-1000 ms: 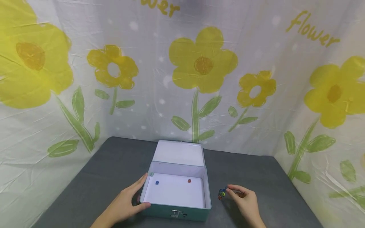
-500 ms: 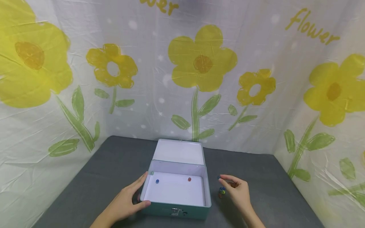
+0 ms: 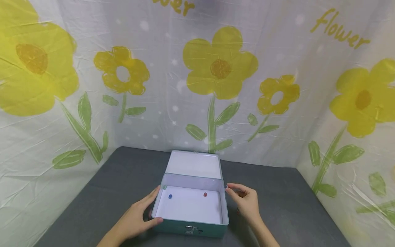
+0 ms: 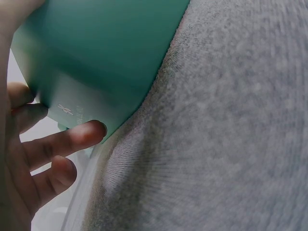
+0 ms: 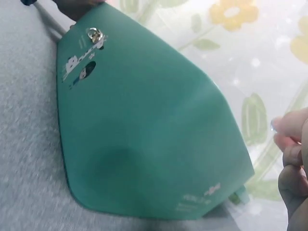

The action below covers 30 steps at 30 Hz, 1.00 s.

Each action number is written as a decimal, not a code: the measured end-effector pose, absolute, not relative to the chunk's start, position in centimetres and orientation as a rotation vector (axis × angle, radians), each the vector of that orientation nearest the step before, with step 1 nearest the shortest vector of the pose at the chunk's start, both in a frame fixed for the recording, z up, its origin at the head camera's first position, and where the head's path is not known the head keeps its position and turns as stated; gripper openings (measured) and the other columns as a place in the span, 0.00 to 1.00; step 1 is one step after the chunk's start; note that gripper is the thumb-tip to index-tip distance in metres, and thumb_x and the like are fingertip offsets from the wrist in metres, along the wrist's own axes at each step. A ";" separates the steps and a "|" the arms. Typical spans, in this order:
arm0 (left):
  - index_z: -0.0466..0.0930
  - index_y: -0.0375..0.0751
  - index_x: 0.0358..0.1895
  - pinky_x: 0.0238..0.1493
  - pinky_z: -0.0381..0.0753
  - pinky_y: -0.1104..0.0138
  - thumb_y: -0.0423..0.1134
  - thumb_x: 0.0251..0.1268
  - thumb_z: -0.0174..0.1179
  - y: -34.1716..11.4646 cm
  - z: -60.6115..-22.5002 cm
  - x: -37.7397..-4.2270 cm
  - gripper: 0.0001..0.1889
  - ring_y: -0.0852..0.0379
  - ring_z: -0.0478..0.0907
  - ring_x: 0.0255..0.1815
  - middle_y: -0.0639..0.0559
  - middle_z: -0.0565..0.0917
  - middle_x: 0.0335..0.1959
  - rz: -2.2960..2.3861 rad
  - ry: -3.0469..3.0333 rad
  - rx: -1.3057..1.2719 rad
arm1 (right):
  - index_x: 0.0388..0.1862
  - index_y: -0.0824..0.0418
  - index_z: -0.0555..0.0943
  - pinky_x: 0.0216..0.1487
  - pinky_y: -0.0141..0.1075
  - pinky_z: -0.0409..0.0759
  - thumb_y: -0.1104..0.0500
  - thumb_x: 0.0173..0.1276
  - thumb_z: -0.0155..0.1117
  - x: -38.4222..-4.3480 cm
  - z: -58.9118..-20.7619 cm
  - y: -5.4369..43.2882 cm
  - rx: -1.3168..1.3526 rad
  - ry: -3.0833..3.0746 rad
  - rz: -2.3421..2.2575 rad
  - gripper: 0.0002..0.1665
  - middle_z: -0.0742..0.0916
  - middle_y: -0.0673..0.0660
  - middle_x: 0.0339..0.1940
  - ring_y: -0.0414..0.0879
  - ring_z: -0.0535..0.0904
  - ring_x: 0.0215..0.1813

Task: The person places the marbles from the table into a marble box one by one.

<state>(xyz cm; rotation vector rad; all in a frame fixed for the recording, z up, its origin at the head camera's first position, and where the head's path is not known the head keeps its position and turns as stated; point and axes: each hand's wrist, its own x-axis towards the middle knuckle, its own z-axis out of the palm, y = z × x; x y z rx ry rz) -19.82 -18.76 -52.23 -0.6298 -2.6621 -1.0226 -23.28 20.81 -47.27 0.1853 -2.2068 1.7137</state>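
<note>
A green tin box (image 3: pixel 191 228) stands with its lid (image 3: pixel 194 165) laid back and its white inside showing. My left hand (image 3: pixel 135 218) rests on its left side, thumb on the front rim; the left wrist view shows those fingers fairly straight along the green wall (image 4: pixel 110 53). Inside lie a blue marble (image 3: pixel 170 196), a red marble (image 3: pixel 205 194) and a pale green one (image 3: pixel 164 187) near the back left corner. My right hand (image 3: pixel 247 200) is beside the box's right rim, pinching a small bluish, shiny marble (image 5: pixel 274 126) between thumb and forefinger.
A dark grey cloth (image 3: pixel 284 206) covers the table. Right of the box, a bit of the small marble pile (image 3: pixel 238 211) shows, mostly hidden by my right hand. A white curtain (image 3: pixel 160 85) with yellow flowers hangs behind and along the sides.
My right hand has lifted a marble from the pile and moved left and away from me to the box's right rim. My left hand and the box stay put.
</note>
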 end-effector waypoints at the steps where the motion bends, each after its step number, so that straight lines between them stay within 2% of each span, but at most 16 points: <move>1: 0.59 0.48 0.85 0.66 0.78 0.36 0.62 0.62 0.75 -18.8 -52.3 -19.8 0.53 0.37 0.72 0.76 0.42 0.67 0.81 -1.024 -2.660 -0.635 | 0.43 0.65 0.92 0.11 0.24 0.58 0.64 0.67 0.78 -23.3 -47.3 20.6 0.182 -2.206 1.713 0.07 0.79 0.52 0.13 0.32 0.58 0.12; 3: 0.59 0.47 0.85 0.65 0.78 0.36 0.62 0.62 0.74 -18.7 -52.5 -19.8 0.53 0.36 0.72 0.76 0.41 0.67 0.81 -1.030 -2.654 -0.650 | 0.42 0.64 0.93 0.11 0.24 0.57 0.65 0.67 0.78 -23.3 -47.4 20.3 0.175 -2.201 1.709 0.06 0.77 0.49 0.12 0.32 0.58 0.12; 8: 0.59 0.47 0.85 0.66 0.78 0.37 0.63 0.62 0.74 -18.6 -52.9 -19.6 0.53 0.37 0.72 0.76 0.41 0.67 0.81 -1.045 -2.655 -0.659 | 0.40 0.63 0.93 0.17 0.25 0.58 0.67 0.65 0.78 -23.6 -47.5 19.4 0.218 -2.185 1.692 0.05 0.88 0.54 0.22 0.34 0.61 0.16; 15: 0.59 0.46 0.85 0.66 0.77 0.36 0.60 0.63 0.75 -18.8 -53.0 -19.6 0.52 0.36 0.71 0.77 0.40 0.66 0.81 -1.052 -2.651 -0.651 | 0.41 0.64 0.93 0.17 0.24 0.56 0.66 0.66 0.78 -24.3 -47.1 17.6 0.330 -2.174 1.721 0.05 0.74 0.46 0.12 0.33 0.58 0.16; 21: 0.58 0.46 0.85 0.65 0.78 0.36 0.59 0.62 0.75 -18.9 -52.8 -19.8 0.53 0.35 0.71 0.76 0.39 0.67 0.81 -1.030 -2.635 -0.665 | 0.41 0.61 0.93 0.18 0.25 0.56 0.67 0.66 0.78 -24.8 -46.5 16.2 0.383 -2.180 1.721 0.05 0.77 0.48 0.15 0.33 0.59 0.16; 25: 0.58 0.48 0.86 0.65 0.79 0.37 0.61 0.62 0.75 -18.9 -52.6 -19.9 0.53 0.38 0.71 0.76 0.43 0.67 0.82 -1.014 -2.645 -0.652 | 0.42 0.62 0.93 0.18 0.25 0.55 0.67 0.67 0.77 -25.0 -46.3 15.4 0.444 -2.181 1.724 0.06 0.76 0.50 0.13 0.33 0.59 0.15; 30: 0.58 0.48 0.86 0.64 0.79 0.37 0.62 0.62 0.74 -18.9 -52.3 -19.9 0.53 0.38 0.72 0.76 0.43 0.67 0.82 -0.986 -2.641 -0.664 | 0.43 0.63 0.93 0.18 0.26 0.56 0.66 0.66 0.78 -25.3 -46.1 14.6 0.510 -2.168 1.726 0.07 0.76 0.51 0.12 0.34 0.59 0.15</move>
